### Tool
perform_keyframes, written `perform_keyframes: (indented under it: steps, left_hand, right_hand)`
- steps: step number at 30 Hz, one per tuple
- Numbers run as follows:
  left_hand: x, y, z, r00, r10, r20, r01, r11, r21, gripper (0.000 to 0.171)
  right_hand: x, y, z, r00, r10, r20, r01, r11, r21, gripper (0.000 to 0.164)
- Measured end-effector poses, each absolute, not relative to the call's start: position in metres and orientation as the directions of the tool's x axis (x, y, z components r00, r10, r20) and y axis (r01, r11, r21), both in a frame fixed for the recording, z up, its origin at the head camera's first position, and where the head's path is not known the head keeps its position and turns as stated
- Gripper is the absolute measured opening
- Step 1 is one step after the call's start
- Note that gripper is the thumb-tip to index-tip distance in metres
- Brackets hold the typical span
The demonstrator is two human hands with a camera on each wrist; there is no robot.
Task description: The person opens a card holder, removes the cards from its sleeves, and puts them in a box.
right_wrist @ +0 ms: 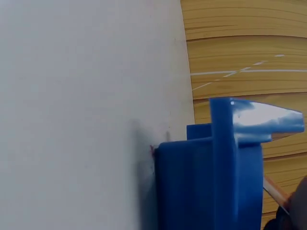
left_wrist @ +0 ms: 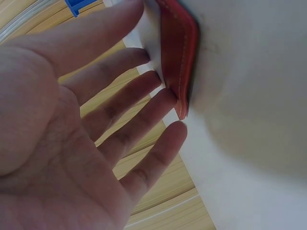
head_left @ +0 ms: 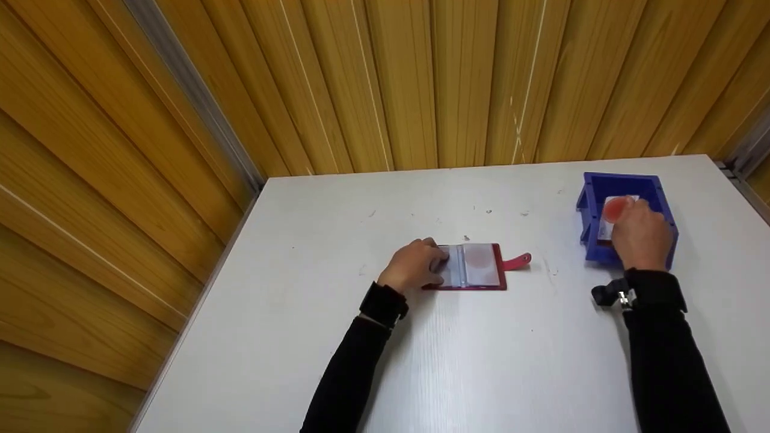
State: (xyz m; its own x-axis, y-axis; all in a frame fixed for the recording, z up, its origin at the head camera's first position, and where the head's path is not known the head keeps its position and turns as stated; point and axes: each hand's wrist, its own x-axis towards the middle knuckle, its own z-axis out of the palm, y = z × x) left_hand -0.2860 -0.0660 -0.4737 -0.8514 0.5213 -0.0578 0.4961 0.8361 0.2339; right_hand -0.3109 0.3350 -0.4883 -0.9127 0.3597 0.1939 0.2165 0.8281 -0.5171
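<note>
Looks like a small work booth, exact type unclear: yellow-brown wood-grain panel walls (head_left: pixel 400 84) on 2 sides w/ grey metal corner strip (head_left: pixel 200 90), plain white tabletop (head_left: pixel 511 355), blue plastic open-top bin (head_left: pixel 622 184).

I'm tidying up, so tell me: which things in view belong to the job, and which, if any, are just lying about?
In the job:
red booklet, touched by the left hand
card with a red circle, held by the right hand
blue bin around the card

Apparently just surroundings:
white table
wooden wall
</note>
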Motion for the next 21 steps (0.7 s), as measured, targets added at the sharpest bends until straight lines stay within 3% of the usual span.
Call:
perform_keyframes:
  steps: [5, 11, 15, 21]
  left_hand:
    - [-0.286, -0.066, -0.474, -0.849, 0.524, -0.067, 0.497, 0.835, 0.235, 0.042]
    - [-0.285, -0.066, -0.474, -0.849, 0.524, -0.065, 0.497, 0.836, 0.234, 0.040]
    - [-0.285, -0.066, -0.475, -0.853, 0.518, -0.064, 0.495, 0.841, 0.218, 0.043]
    - [-0.283, -0.064, -0.475, -0.857, 0.510, -0.071, 0.485, 0.846, 0.221, 0.046]
  right_hand:
    - [-0.309, 0.340, -0.496, -0.975, 0.174, 0.138, 0.103, 0.905, -0.413, 0.066]
    - [-0.307, 0.346, -0.501, -0.997, 0.071, -0.020, 0.073, 0.902, -0.427, 0.060]
    - [-0.305, 0.345, -0.497, -0.993, 0.082, -0.090, 0.113, 0.893, -0.435, 0.057]
    - [-0.303, 0.337, -0.498, -0.974, 0.225, 0.027, 0.187, 0.864, -0.468, 0.044]
